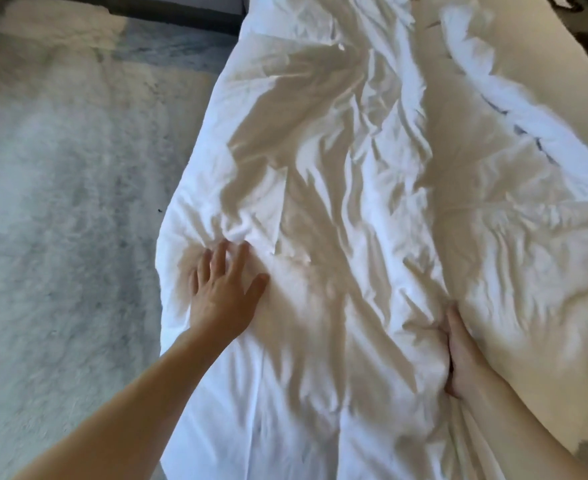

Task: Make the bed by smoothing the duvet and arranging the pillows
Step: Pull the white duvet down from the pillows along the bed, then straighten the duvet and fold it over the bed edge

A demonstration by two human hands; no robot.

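Left hand (pixel 221 299) flat on duvet (pixel 337 202) (creased) — right hand (pixel 460 355) wedged in fold.

bright, warm daylight rakes low across the white duvet (pixel 320 168), so every crease throws a soft tan shadow. the floor (pixel 60 168) is smeared with motion blur and looks cooler, greyer. the wide lens bows the bed's edges, and the far corners fall dark.
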